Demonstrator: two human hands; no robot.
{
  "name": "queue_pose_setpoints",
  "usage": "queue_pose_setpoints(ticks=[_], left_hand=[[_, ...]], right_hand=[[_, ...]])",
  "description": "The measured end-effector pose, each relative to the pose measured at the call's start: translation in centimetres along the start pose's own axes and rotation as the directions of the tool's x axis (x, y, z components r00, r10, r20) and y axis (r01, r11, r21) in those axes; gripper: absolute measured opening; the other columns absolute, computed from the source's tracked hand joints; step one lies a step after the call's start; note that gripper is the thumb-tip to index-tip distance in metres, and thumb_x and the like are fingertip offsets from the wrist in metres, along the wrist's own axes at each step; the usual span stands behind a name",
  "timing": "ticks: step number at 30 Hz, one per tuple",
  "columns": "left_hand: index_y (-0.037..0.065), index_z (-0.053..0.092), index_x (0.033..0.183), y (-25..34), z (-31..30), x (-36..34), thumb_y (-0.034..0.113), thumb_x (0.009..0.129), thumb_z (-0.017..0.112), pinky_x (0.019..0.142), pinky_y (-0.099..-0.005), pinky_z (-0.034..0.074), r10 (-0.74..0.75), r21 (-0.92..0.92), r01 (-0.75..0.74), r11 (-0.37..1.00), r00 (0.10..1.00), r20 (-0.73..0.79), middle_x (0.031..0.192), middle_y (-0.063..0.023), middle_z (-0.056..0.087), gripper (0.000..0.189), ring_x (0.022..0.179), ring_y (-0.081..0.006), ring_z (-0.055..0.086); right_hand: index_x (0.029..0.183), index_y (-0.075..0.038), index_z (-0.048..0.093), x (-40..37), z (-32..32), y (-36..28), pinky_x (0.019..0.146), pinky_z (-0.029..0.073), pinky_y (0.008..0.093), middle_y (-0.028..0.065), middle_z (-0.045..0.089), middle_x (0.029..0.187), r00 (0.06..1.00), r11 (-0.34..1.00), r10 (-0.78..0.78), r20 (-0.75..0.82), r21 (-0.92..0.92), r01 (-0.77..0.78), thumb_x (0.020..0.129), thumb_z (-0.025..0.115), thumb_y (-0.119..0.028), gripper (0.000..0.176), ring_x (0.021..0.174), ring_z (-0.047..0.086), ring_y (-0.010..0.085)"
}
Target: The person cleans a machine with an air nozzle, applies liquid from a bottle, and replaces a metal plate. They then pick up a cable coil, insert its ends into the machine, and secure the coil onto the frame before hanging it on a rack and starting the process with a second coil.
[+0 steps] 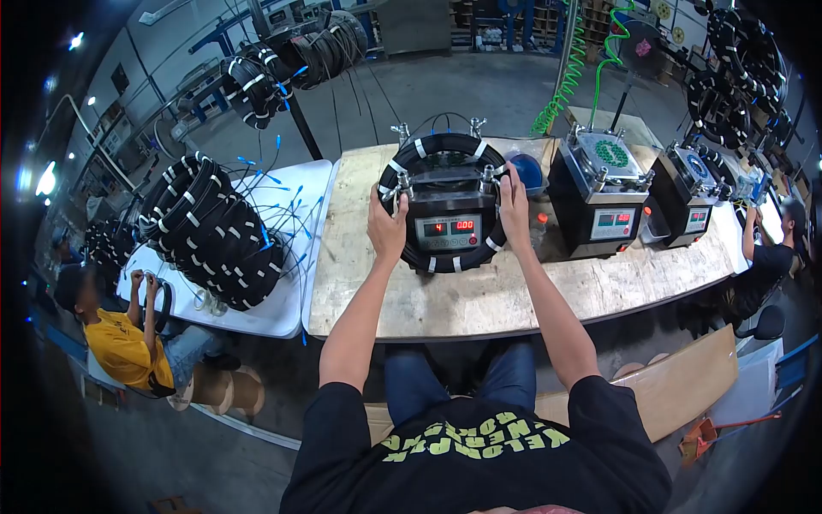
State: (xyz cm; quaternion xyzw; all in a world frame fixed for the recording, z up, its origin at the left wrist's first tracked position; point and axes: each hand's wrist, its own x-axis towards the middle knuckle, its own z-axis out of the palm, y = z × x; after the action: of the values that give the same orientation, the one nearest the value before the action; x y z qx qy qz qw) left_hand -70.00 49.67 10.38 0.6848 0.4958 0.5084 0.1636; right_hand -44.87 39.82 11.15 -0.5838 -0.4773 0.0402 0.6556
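Note:
My left hand [387, 224] and my right hand [515, 210] grip opposite sides of a coil of black cable [449, 144], bound at intervals with white tape. The coil is raised upright, its ring framing the front of a tabletop machine [449, 230]. Red digits, "4" and "0.00", glow on that machine's panel. My fingers wrap around the outer edge of the coil, and the thumbs lie toward its inside. Two metal clamp posts of the machine show through the ring.
A stack of taped black coils [214, 231] with blue-tipped ends stands on a white table [295, 193] at left. Two similar machines, one with a green disc [606, 152], sit rightward on the wooden bench [360, 300]. Co-workers sit at both sides. A blue bowl [525, 174] stands behind.

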Motion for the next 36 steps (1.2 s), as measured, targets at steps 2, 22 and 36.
queue_pose_setpoints(ticks=[2, 22, 36], left_hand=[[0.005, 0.045, 0.149, -0.3, 0.4, -0.4, 0.056, 0.096, 0.062, 0.092, -0.0518, 0.052, 0.029, -0.005, -0.029, 1.000, 0.998, -0.057, 0.126, -0.0260, 0.066, 0.075, 0.113, -0.0462, 0.065], [-0.002, 0.062, 0.105, 0.7, -3.7, 3.1, 0.029, 0.104, 0.063, 0.068, -0.0411, 0.046, 0.270, -0.048, -0.266, 0.963, 0.958, 0.102, 0.080, -0.0155, 0.057, 0.031, 0.074, -0.0285, 0.059], [0.000, 0.058, 0.071, -0.5, -5.2, 9.0, 0.017, 0.096, 0.068, 0.062, -0.0447, 0.044, 0.593, -0.117, -0.583, 0.804, 0.771, 0.232, 0.068, -0.0152, 0.056, 0.032, 0.063, -0.0342, 0.054]], right_hand=[[0.155, -0.009, 0.043, -0.6, 0.7, -0.4, 0.111, 0.038, 0.0428, 0.0201, 0.055, 0.136, 0.999, 0.997, -0.006, -0.035, -0.077, 0.004, 0.109, 0.049, -0.038, 0.055, 0.126, 0.053, 0.0369], [0.106, -0.009, 0.064, 0.1, -2.1, -1.3, 0.094, 0.041, 0.0464, 0.0146, 0.053, 0.117, 0.951, 0.828, -0.307, 0.023, -0.487, 0.279, 0.096, 0.072, -0.027, 0.022, 0.113, 0.054, 0.0338], [0.075, 0.003, 0.062, 6.5, -4.7, -0.7, 0.068, 0.044, 0.0346, 0.0137, 0.056, 0.081, 0.935, 0.964, -0.207, 0.287, -0.101, 0.245, 0.100, 0.066, -0.023, 0.036, 0.073, 0.056, 0.0242]])
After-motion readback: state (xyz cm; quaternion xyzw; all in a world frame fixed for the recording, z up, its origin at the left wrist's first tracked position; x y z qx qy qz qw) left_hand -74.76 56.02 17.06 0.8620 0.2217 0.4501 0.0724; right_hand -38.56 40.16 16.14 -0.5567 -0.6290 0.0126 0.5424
